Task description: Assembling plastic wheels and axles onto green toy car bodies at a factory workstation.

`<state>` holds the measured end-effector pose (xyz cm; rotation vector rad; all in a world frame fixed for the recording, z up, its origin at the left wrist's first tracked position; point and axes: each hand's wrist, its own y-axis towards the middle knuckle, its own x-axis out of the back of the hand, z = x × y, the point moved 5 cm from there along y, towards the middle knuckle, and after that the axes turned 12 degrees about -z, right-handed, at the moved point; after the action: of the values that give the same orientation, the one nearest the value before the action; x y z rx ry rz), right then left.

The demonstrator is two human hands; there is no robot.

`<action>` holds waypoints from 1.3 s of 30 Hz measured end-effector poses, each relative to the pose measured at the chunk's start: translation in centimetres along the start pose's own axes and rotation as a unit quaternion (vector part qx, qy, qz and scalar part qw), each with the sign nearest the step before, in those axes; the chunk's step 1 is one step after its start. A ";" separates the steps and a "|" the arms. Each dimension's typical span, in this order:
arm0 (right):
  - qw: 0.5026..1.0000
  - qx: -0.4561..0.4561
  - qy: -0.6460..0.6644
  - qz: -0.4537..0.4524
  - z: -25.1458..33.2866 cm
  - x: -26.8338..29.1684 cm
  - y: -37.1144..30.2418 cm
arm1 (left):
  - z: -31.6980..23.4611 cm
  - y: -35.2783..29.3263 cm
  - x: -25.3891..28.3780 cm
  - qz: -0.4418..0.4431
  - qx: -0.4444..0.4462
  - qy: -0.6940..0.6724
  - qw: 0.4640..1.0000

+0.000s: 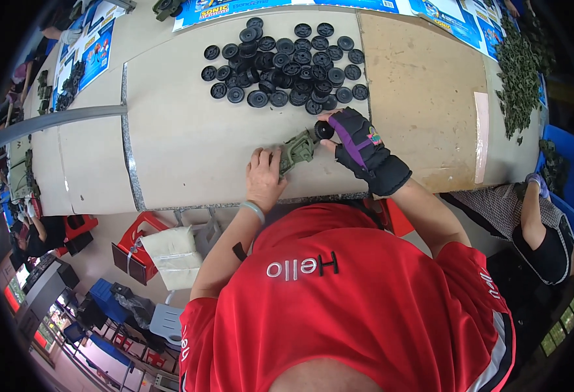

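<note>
My bare left hand (266, 175) is closed on an olive-green plastic toy vehicle part (298, 151) and keeps it on the table near the front edge. At the part's far right end sits a black toy wheel (324, 129), pinched in the fingers of my right hand (359, 138), which wears a black and purple fingerless glove. The wheel touches or nearly touches the green part; which of the two, I cannot tell. Beyond my hands lies a loose heap of black toy wheels (280, 60), several of them spread singly around it.
Brown cardboard (424, 85) covers the table's right part. Small green pieces (519, 78) are heaped at the far right, near a blue bin (564, 157). A grey metal bar (58, 119) crosses the left. A co-worker's gloved hand (538, 185) shows at right. Red stools (137, 245) stand below left.
</note>
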<state>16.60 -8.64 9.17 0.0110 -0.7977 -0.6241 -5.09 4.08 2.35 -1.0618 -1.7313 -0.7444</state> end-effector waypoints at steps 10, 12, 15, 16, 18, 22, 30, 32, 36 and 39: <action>0.994 0.054 -0.052 0.079 2.3 -2.9 -1.3 | -1.4 1.2 -0.4 0.066 0.047 0.025 0.996; 0.992 0.048 -0.070 0.097 2.2 -3.5 -1.3 | -1.4 1.3 -0.4 0.063 0.043 0.028 0.997; 0.985 0.037 -0.093 0.138 1.7 -4.5 -2.0 | -1.3 1.2 -0.5 0.057 0.035 0.030 0.997; 0.988 0.039 -0.099 0.115 1.6 -4.5 -2.1 | -1.3 1.2 -0.4 0.053 0.031 0.029 0.998; 0.989 0.041 -0.106 0.093 1.9 -4.5 -2.1 | -1.2 1.4 -0.4 0.068 0.037 0.025 0.997; 0.994 0.016 -0.100 0.050 3.4 -3.3 -1.7 | -1.0 2.1 0.2 0.099 0.021 0.041 0.994; 0.970 0.205 -0.119 0.046 5.7 -8.4 2.7 | 0.2 2.1 -1.1 0.067 -0.069 -0.005 0.995; 0.966 0.196 -0.136 0.096 5.4 -9.2 2.8 | 0.9 1.6 -2.4 0.044 -0.096 -0.041 0.994; 0.968 0.161 -0.154 0.114 5.3 -10.1 2.7 | 1.2 1.4 -2.9 0.022 -0.067 -0.126 0.990; 0.979 0.048 -0.195 0.023 3.5 -10.3 3.3 | 0.8 1.9 -2.4 0.038 -0.054 -0.142 0.988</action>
<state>10.48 0.22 5.61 -0.0432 -1.2033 -0.5498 -3.24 4.83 -0.16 -1.3545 -1.8928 -0.6709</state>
